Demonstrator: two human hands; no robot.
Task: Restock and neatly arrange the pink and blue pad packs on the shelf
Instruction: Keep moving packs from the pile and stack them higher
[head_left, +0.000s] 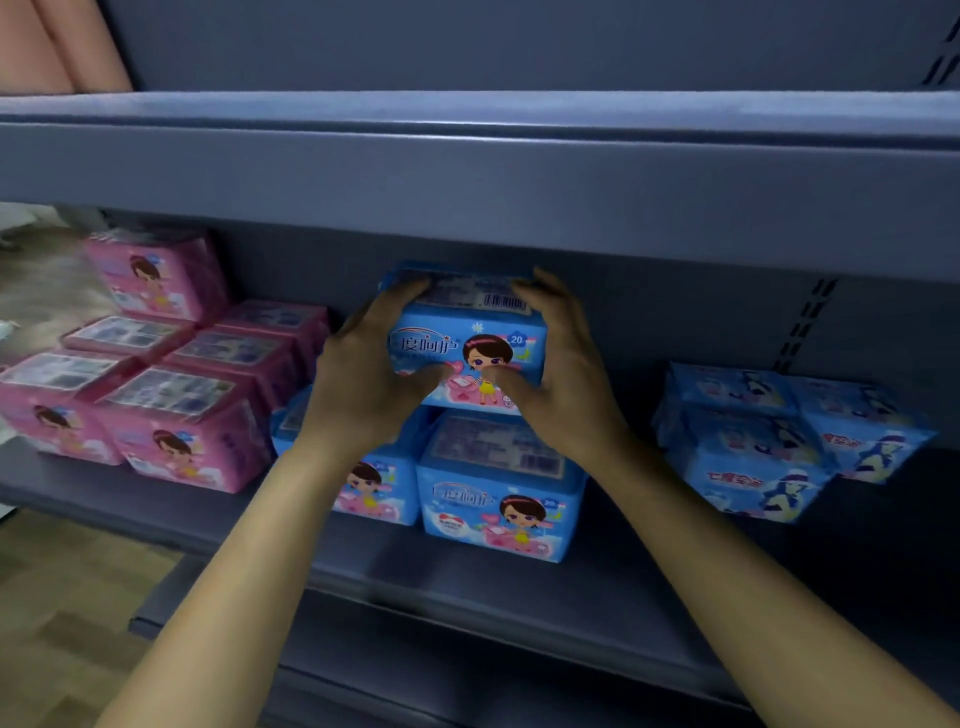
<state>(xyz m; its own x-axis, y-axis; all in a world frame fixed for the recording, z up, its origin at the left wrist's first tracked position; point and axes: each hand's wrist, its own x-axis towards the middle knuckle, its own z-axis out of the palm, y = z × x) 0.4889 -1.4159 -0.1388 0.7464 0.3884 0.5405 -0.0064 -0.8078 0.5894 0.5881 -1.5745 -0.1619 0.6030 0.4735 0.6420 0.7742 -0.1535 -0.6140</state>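
A blue pad pack (470, 338) with a cartoon girl on its front sits on top of two other blue packs on the grey shelf (467, 577). My left hand (363, 374) grips its left end, fingers over the top and thumb on the front. Its right end is gripped the same way by my right hand (561, 374). Of the two packs below, the right one (498, 499) shows fully and the left one (374, 488) is partly hidden by my left forearm. Several pink pad packs (182, 421) stand in rows at the left, with one pink pack (156, 275) stacked on top.
A loose pile of different blue packs (779, 441) lies at the right of the shelf. The upper shelf's front edge (467, 176) hangs low over the packs. A slotted upright (805, 322) runs down the back panel. Wooden floor (52, 597) shows at the lower left.
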